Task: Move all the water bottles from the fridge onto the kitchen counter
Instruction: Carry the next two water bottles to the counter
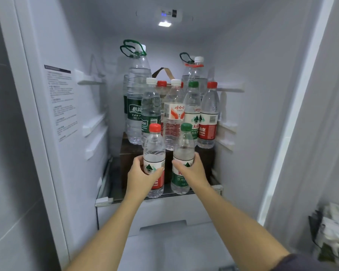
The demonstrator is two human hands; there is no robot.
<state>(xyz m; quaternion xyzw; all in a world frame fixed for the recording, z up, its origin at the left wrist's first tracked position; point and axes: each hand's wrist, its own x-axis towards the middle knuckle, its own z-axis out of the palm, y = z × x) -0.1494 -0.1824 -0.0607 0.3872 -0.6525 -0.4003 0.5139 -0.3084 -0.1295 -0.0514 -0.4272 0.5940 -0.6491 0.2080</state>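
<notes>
left hand (139, 175) fingers clamped round red-cap bottle (154, 145) | right hand (194, 171) fingers clamped round green-cap bottle (184, 145), both over near shelf edge (106, 200) | step, I judge: taking out a pair; next: pull clear, carry to desk, not in view | far: middle row (173, 114) and big bottles (137, 85) overlap, count unsure

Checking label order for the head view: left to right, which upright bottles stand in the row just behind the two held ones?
white-capped bottle with green label → white-capped bottle with red and white label → green-capped bottle → red-capped bottle
</notes>
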